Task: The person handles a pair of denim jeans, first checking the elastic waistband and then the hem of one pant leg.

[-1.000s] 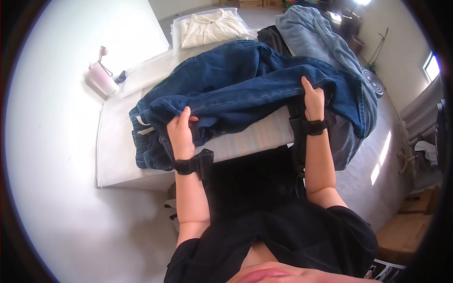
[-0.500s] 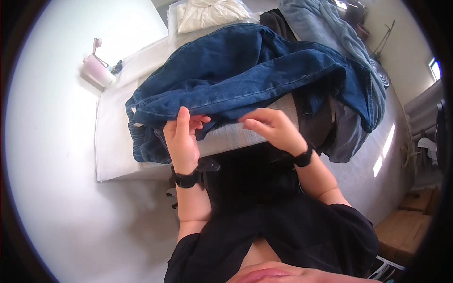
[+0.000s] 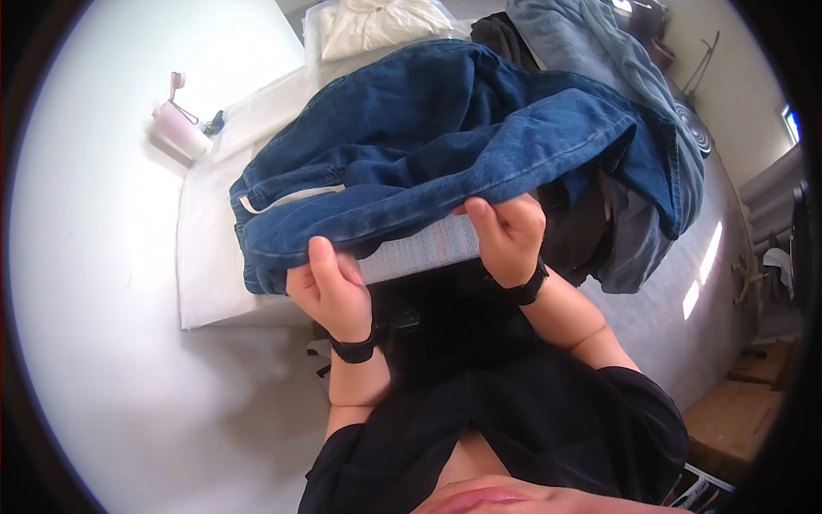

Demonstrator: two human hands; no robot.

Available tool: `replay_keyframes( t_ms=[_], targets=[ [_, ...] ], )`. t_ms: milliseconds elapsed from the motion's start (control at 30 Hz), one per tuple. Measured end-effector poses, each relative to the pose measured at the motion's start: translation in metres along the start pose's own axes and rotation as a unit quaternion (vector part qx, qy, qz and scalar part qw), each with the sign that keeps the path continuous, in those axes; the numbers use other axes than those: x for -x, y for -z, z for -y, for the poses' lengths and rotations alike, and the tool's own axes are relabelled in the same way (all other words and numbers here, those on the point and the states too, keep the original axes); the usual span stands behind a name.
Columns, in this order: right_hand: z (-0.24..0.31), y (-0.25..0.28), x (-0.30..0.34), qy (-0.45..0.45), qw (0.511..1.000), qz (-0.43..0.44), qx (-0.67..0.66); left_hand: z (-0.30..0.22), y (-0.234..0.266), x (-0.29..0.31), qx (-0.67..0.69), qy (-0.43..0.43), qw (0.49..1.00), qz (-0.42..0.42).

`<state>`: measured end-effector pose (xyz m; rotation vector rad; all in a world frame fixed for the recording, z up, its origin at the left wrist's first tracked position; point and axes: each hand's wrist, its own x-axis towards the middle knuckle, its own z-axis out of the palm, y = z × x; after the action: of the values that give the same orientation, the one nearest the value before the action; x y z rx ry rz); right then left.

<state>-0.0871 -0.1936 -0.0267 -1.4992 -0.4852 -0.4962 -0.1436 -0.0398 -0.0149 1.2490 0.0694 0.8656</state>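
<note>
A pair of dark blue denim trousers [image 3: 402, 128] lies spread across the table in front of me, with its gathered elastic waistband at the left. A white drawstring [image 3: 295, 197] shows near that waistband. My left hand [image 3: 334, 295] is closed on the near edge of the trousers, close to the waist, thumb on top. Farther right along the same seam, my right hand [image 3: 512, 244] pinches the denim between thumb and fingers. The seam is drawn toward me between both hands. Each wrist wears a black band.
On the table [image 3: 205, 291], a pink bottle [image 3: 181, 128] stands at the left. A cream cloth bundle in clear plastic [image 3: 385, 30] lies at the back. Light blue fabric [image 3: 565, 43] and dark grey clothes [image 3: 629, 257] lie at the right. Cardboard boxes [image 3: 736, 420] stand at lower right.
My right hand has moved right and taken hold of the trouser seam. My left hand has lowered and closed on the edge. The near side of the trousers is pulled toward me, exposing the drawstring.
</note>
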Motion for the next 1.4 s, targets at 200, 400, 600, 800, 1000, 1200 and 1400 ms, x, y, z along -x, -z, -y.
replay_keyframes(
  t_ms=[200,400,600,800,1000,1200,1400],
  targets=[
    [-0.009,0.006,-0.009,-0.281,0.915,0.203,-0.205,0.000,0.005,-0.009,0.067,0.088,0.994,0.018],
    [0.000,-0.004,-0.007,-0.265,0.914,0.155,-0.265,-0.009,0.002,0.001,-0.015,0.145,0.983,0.113],
    [0.002,-0.010,-0.005,-0.225,0.936,0.104,-0.249,-0.011,0.006,0.004,0.006,0.159,0.980,0.124],
    [0.008,-0.015,-0.003,-0.220,0.944,0.109,-0.222,-0.012,0.008,0.004,0.033,0.164,0.981,0.103],
    [-0.007,-0.027,0.003,0.046,0.989,0.097,0.099,-0.017,0.009,0.002,0.064,0.184,0.974,0.115],
    [-0.009,-0.036,0.003,0.082,0.983,0.046,0.156,-0.012,0.003,0.007,0.035,0.180,0.973,0.143],
    [-0.004,-0.042,0.002,0.069,0.991,0.065,0.091,-0.014,0.002,0.009,0.020,0.184,0.974,0.131]
  ],
)
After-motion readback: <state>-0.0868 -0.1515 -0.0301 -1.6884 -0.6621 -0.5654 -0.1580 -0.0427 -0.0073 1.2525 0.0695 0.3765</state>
